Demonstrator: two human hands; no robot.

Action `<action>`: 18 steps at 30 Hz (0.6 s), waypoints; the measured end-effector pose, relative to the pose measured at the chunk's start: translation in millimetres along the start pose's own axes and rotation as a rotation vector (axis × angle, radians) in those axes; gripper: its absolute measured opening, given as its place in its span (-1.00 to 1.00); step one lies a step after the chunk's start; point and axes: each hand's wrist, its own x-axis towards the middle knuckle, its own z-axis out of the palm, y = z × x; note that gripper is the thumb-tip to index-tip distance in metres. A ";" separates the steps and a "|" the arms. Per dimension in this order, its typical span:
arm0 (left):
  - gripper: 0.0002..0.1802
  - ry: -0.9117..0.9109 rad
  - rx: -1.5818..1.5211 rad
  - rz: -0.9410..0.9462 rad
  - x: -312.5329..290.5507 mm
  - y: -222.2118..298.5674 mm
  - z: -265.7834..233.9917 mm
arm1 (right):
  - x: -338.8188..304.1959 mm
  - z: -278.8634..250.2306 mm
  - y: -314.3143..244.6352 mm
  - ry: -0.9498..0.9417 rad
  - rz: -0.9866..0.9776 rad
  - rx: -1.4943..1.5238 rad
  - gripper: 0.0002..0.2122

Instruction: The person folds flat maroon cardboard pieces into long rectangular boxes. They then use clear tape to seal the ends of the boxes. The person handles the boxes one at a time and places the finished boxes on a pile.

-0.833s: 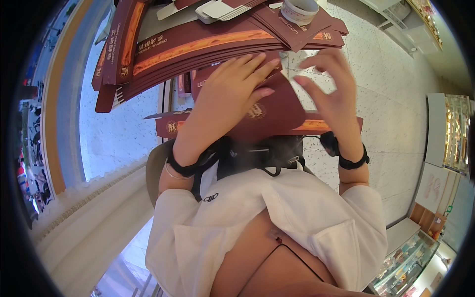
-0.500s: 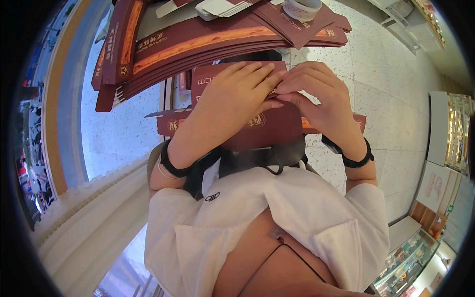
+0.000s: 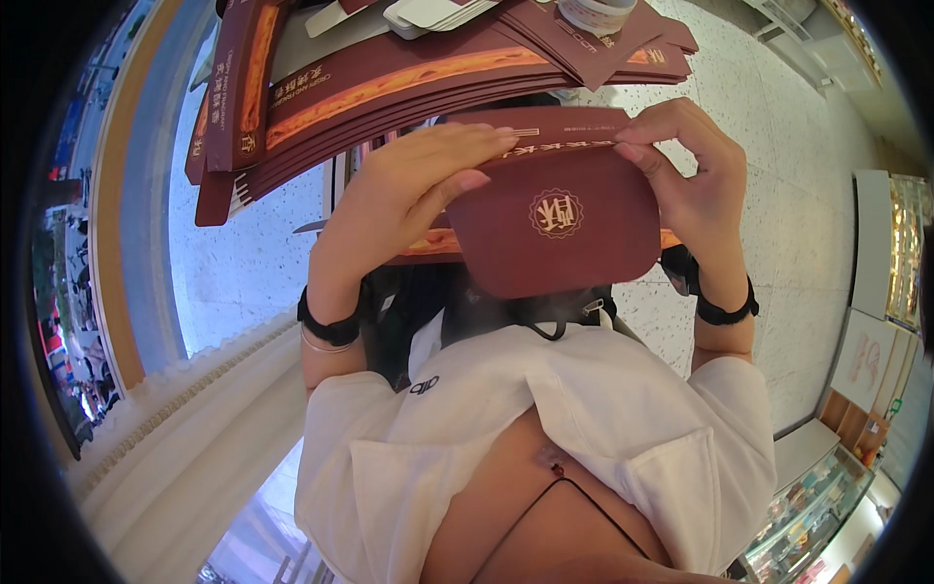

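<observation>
A maroon cardboard box (image 3: 516,238) with a round gold emblem on its flap is in front of my chest. A crease runs across it at the top of that flap. My left hand (image 3: 404,190) grips the crease at its left end, long fingers laid over the far side and thumb on the near side. At the right end, my right hand (image 3: 693,161) pinches the crease between thumb and bent fingers. Part of the box below the flap is hidden; an orange-striped strip of it shows at both sides.
Beyond my hands lies a stack of flat maroon cartons (image 3: 389,92) with orange bands. Maroon cards (image 3: 584,63) and a roll of tape (image 3: 596,14) rest on it, beside white folded pieces (image 3: 438,14). A pale curtain (image 3: 195,419) hangs at the left; display cases (image 3: 808,516) stand at the right.
My hands have parted from the middle of the crease, the left going left and the right going right to the crease's ends. The flap's emblem is now uncovered.
</observation>
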 end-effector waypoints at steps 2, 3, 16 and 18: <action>-0.73 0.081 0.029 -0.012 -2.8 -5.1 6.6 | 0.3 -1.1 -0.4 -0.020 0.043 0.006 -0.93; -0.74 0.084 0.065 -0.008 -3.8 -6.4 7.2 | 0.9 -1.9 0.8 -0.067 0.097 0.058 -0.94; -0.54 0.227 -0.548 -0.452 -29.9 -52.3 8.9 | 9.9 1.3 5.4 -0.112 -0.239 0.036 -0.72; -0.53 0.195 -0.602 -0.464 -27.8 -46.7 9.9 | 8.2 6.7 9.7 -0.019 -0.058 0.277 -0.74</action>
